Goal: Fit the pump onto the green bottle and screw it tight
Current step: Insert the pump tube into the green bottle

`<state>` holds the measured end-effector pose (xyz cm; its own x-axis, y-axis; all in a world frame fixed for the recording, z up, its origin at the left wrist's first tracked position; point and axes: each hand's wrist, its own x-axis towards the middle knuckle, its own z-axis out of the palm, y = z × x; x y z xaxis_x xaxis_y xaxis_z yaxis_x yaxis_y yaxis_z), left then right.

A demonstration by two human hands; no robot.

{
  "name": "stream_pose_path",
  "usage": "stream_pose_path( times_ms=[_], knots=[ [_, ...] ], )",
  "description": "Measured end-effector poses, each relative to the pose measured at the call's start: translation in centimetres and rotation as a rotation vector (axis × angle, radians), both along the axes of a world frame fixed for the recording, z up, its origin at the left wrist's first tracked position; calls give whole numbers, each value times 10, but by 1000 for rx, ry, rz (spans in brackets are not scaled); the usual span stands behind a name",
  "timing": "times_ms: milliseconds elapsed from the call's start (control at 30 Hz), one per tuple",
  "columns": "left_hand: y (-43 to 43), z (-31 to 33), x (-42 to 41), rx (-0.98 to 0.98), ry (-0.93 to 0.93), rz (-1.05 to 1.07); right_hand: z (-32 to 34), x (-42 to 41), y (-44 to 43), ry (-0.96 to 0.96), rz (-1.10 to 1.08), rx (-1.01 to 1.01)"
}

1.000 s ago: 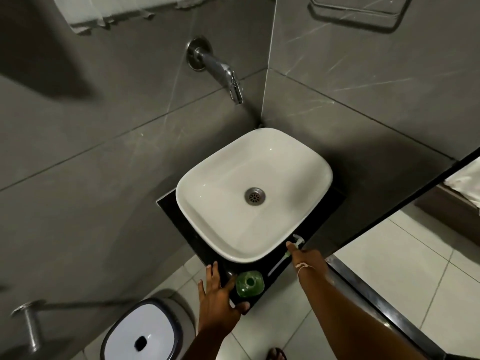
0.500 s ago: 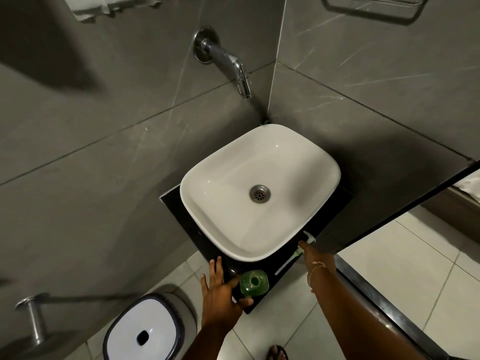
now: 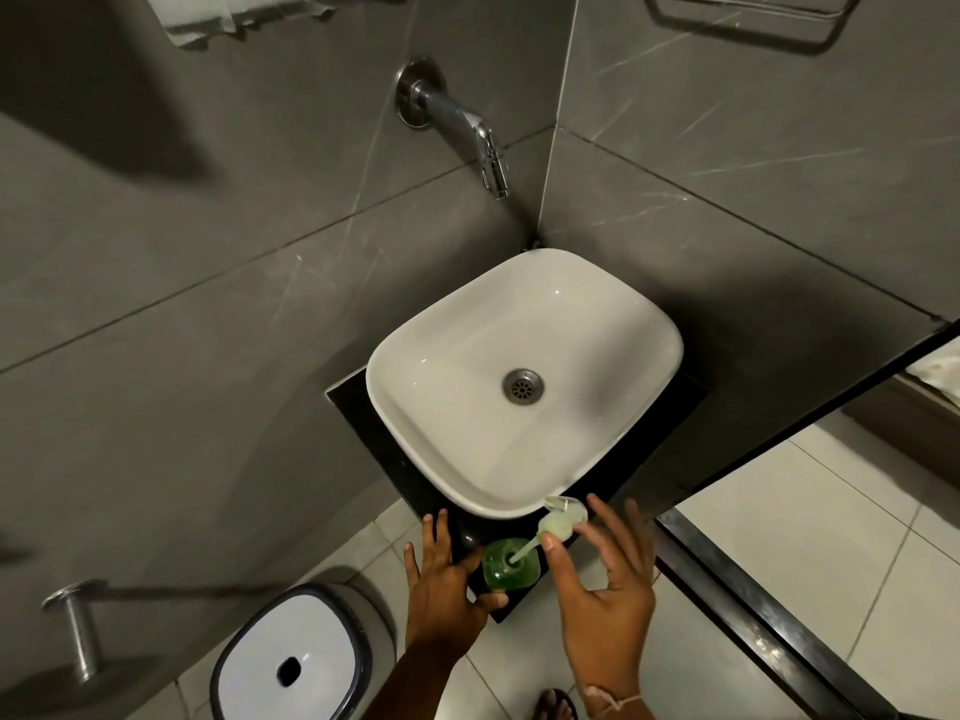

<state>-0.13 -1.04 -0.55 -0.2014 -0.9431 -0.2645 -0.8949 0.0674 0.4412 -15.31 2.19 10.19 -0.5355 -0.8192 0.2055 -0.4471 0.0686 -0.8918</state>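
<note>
The green bottle [image 3: 511, 566] stands on the front corner of the black counter [image 3: 441, 485], below the sink. My left hand [image 3: 447, 584] grips its left side, thumb under it. The pale pump [image 3: 562, 522] is pinched between thumb and fingers of my right hand [image 3: 605, 579]. It hangs tilted just above and right of the bottle. Its thin dip tube slants down into the bottle's open neck, while the pump collar stays clear of the neck.
A white basin [image 3: 644, 335] fills the counter behind the bottle, under a chrome wall tap [image 3: 467, 132]. A white-lidded bin [image 3: 288, 662] stands on the floor at lower left. A dark door frame [image 3: 769, 615] runs along the right. Grey tiled walls close in behind.
My right hand has lifted the pump off the counter beside the sink and brought it left over the bottle, its tube now in the neck. My left hand has stayed on the bottle.
</note>
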Motion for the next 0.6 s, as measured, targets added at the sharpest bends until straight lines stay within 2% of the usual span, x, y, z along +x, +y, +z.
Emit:
stream_pose_path(
  times_ms=[133, 333, 600],
  knots=[
    [0, -4, 0, -6, -3, -2, -28, 1, 4, 70, 76, 25],
    [1, -11, 0, -31, -6, 7, -69, 6, 12, 210, 163, 177],
    [1, -10, 2, -42, -14, -11, -67, 12, 6, 301, 204, 345]
  ],
)
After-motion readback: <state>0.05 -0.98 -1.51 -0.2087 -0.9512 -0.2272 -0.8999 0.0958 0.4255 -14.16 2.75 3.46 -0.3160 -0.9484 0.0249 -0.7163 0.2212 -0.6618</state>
